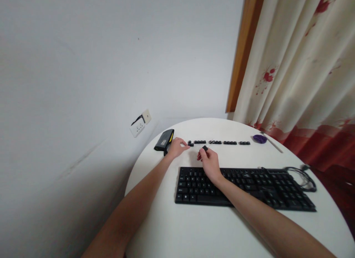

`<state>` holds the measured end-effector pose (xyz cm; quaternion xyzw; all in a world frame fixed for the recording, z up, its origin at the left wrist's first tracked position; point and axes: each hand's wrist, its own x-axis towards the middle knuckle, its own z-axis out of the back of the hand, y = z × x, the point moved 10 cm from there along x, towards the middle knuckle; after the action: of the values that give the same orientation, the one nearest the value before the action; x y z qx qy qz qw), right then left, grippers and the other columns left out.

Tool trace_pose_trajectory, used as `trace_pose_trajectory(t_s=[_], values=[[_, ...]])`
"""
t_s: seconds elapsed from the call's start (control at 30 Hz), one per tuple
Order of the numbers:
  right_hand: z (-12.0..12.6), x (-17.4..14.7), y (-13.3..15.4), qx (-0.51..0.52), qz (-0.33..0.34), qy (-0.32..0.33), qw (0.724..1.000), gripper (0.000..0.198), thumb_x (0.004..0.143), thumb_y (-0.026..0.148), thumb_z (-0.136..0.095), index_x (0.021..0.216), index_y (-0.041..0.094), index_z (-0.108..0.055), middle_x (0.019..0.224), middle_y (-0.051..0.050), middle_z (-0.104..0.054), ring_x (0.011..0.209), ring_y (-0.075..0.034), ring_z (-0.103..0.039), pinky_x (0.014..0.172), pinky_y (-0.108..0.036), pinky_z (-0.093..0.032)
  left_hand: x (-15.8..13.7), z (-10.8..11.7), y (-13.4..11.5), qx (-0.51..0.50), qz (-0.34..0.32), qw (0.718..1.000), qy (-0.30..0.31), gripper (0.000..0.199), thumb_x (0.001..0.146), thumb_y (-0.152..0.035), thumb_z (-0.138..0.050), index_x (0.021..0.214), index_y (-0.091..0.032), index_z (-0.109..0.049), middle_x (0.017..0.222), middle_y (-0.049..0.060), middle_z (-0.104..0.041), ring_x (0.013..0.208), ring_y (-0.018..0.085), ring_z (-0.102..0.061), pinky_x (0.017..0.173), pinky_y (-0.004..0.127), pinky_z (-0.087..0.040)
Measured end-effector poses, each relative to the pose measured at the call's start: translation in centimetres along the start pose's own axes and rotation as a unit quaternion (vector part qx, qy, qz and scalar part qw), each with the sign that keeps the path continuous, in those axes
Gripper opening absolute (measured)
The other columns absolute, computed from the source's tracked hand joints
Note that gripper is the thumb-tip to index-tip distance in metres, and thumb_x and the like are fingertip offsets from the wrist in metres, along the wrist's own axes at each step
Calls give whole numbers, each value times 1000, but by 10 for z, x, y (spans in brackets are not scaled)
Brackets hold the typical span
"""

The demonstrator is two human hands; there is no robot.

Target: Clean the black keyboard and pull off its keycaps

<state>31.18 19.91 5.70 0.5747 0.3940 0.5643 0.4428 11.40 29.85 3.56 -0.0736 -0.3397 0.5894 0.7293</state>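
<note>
My left hand (177, 148) is at the far left of the white round table, thumb and fingers apart. Its fingertips are right beside the leftmost small black keycaps (191, 144); whether they touch is too small to tell. Over the keyboard's back edge, my right hand (211, 163) is closed on a small black piece with thin pale wires, which looks like a keycap puller (205, 148). A black keyboard (249, 189) lies beneath my right wrist, partly covered by it. More keycaps (230, 143) form a row of small groups behind my hands.
Left of my left hand lies a dark box (164, 140). A purple object (260, 139) and a thin stick (273, 142) are at the back right. The keyboard's coiled cable (305, 178) rests at the right. A wall with a socket (137, 127) borders the table (213, 232).
</note>
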Motion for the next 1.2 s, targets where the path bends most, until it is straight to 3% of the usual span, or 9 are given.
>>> trace_pose_trajectory(t_s=[0.13,0.27,0.33,0.4,0.5,0.63,0.8,0.97,1.2], values=[[0,0,12,-8,12,26,1000,32,90,41,-49,70,18,-59,63,-2,-61,58,-16,-56,57,-27,-43,-4,9,-8,-20,11,998,51,17,76,-34,-70,79,-18,-71,89,7,-69,88,21,-63,84,33,-47],[-13,-7,25,-45,66,120,990,24,89,38,-52,75,19,-57,64,0,-61,58,-15,-55,56,-25,-41,-16,15,-34,-69,7,979,191,22,76,-37,-67,83,-17,-72,80,5,-70,77,19,-63,71,28,-48],[-19,-14,27,-67,85,152,982,24,90,36,-52,74,20,-57,63,1,-60,58,-15,-53,56,-25,-40,-31,11,-57,-111,-27,944,309,25,73,-38,-70,88,-18,-73,80,2,-71,77,18,-64,69,24,-46],[-23,-20,27,-87,101,173,976,24,90,35,-51,72,20,-58,62,1,-59,58,-15,-52,57,-25,-39,-53,6,-81,-132,-75,891,428,27,70,-38,-74,90,-20,-74,80,0,-71,76,16,-63,69,23,-45],[-29,-27,32,-108,131,200,965,25,91,33,-51,72,20,-60,63,1,-58,59,-15,-49,58,-25,-37,-76,3,-99,-141,-109,835,520,27,66,-35,-78,88,-20,-75,79,0,-71,74,16,-62,68,23,-45],[-39,-35,39,-130,161,251,946,25,91,31,-51,72,20,-62,64,1,-58,60,-15,-49,59,-25,-35,-86,-5,-102,-103,-106,820,552,26,63,-32,-81,84,-20,-74,73,-2,-70,70,16,-61,65,23,-45],[-45,-44,45,-146,197,289,926,20,90,29,-53,78,20,-67,74,-2,-66,66,-17,-54,65,-26,-39,-88,-5,-109,-57,-116,831,541,30,60,-34,-82,84,-19,-73,72,-3,-69,67,15,-59,62,23,-44],[-39,-36,36,-178,165,241,940,20,89,25,-51,78,20,-67,64,0,-61,58,-15,-53,57,-25,-37,-88,-7,-112,-19,-105,841,530,31,57,-39,-84,73,-18,-69,62,-4,-64,58,13,-56,56,22,-40],[-41,-30,25,-143,114,247,951,22,90,26,-50,78,19,-66,71,-1,-67,63,-16,-56,61,-26,-41,-90,-16,-116,-41,-100,840,531,32,56,-41,-85,72,-17,-69,61,-5,-62,57,12,-54,57,22,-40]])
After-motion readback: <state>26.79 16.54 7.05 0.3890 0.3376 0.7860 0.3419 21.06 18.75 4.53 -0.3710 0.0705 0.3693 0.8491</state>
